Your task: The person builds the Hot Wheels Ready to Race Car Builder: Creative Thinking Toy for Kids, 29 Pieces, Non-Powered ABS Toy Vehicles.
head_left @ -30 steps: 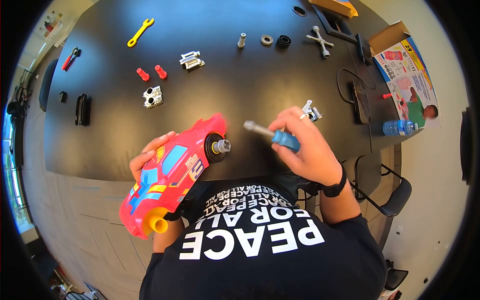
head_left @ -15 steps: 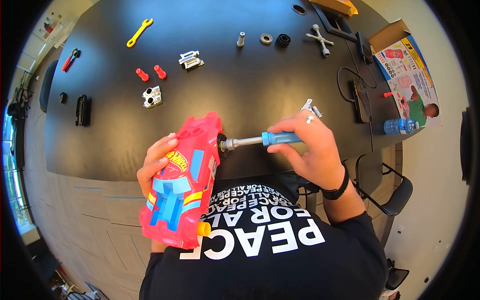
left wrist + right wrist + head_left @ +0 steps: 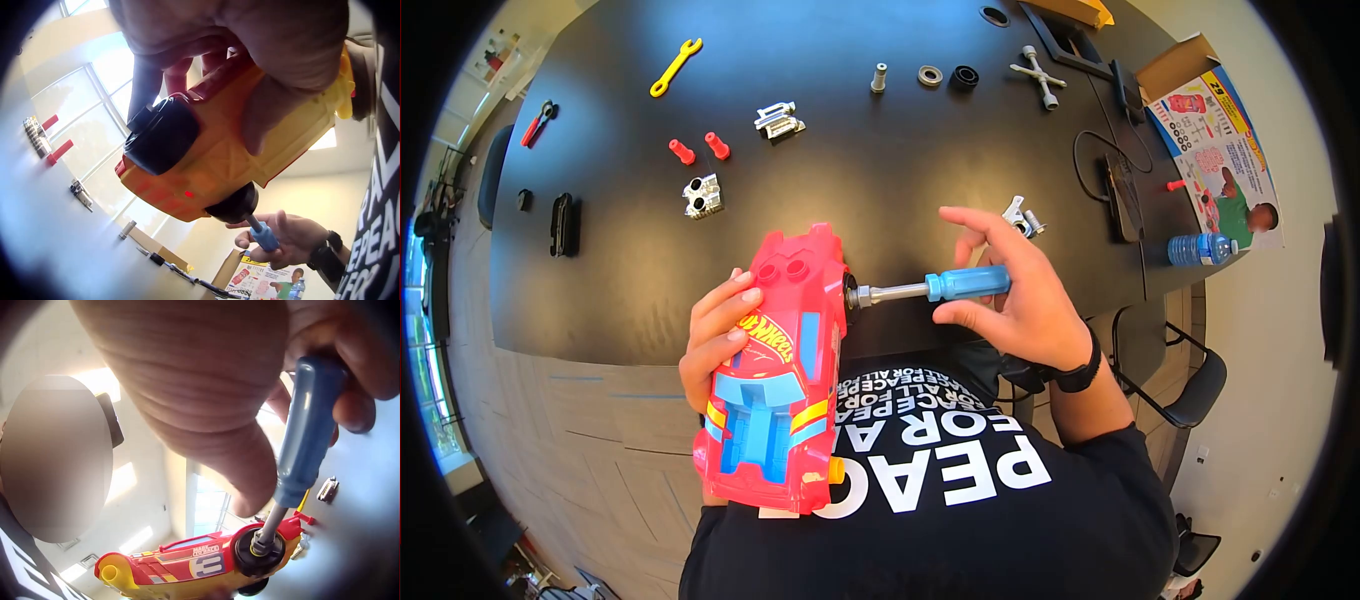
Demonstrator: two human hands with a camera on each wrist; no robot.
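My left hand (image 3: 718,335) grips a red toy car (image 3: 775,345), fingers over its top and thumb pressed on the yellow underside (image 3: 219,134). The car's nose points away from me. A blue-handled screwdriver (image 3: 968,283) lies level, its tip at the grey nut (image 3: 860,297) on the front right wheel (image 3: 259,551). My right hand (image 3: 1035,305) is around the handle with the thumb and forefinger spread apart from it. Some of its fingers lie behind the handle in the right wrist view. A second black wheel (image 3: 164,137) sits on the opposite side. A yellow hub (image 3: 109,572) shows bare at the rear.
On the black table (image 3: 850,180) lie a yellow wrench (image 3: 676,68), two red pegs (image 3: 717,146), silver engine parts (image 3: 703,196), a grey cross wrench (image 3: 1037,77), black and grey rings (image 3: 965,78), and a silver part (image 3: 1022,217) beyond my right hand. A water bottle (image 3: 1197,250) and printed box (image 3: 1210,140) are right.
My right hand brought the screwdriver left onto the wheel nut, then its thumb and forefinger spread off the handle. My left hand turned the car so its top faces up.
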